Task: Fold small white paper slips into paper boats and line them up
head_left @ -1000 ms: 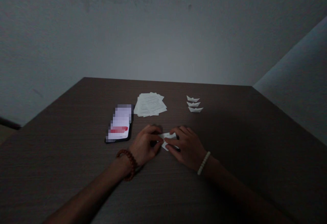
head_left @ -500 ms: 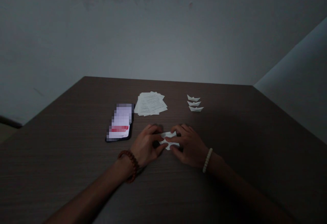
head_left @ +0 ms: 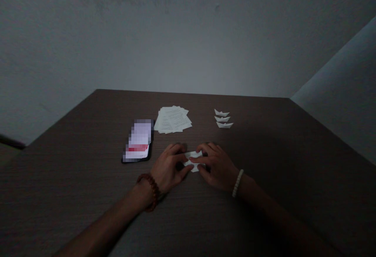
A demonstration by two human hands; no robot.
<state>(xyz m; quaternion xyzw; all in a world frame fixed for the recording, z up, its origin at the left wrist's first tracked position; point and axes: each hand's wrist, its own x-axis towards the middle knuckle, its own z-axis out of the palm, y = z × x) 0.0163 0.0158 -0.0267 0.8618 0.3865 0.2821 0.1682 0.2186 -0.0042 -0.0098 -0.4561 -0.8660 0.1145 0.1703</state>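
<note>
A small white piece of folded paper [head_left: 194, 154] lies on the dark wooden table [head_left: 188, 225] between my hands. My left hand [head_left: 169, 166] grips its left side, thumb at the near edge and fingertips on top. From the right, my right hand [head_left: 219, 166] holds the same paper, its index finger pressing near the middle and its thumb at the near edge. Fingers cover part of the paper, so the exact folds are hard to make out. A brown bead bracelet circles my left wrist, a pale one my right.
Beyond my left hand lies a phone [head_left: 138, 141] with a lit, blurred screen. A pile of printed paper sheets [head_left: 173, 119] is just right of it. Three small paper boats [head_left: 223, 119] sit in a column farther right. A grey wall [head_left: 188, 45] rises behind the table.
My right thumb has shifted slightly along the near edge of the paper. Otherwise both hands keep their hold, and the view has moved very slightly.
</note>
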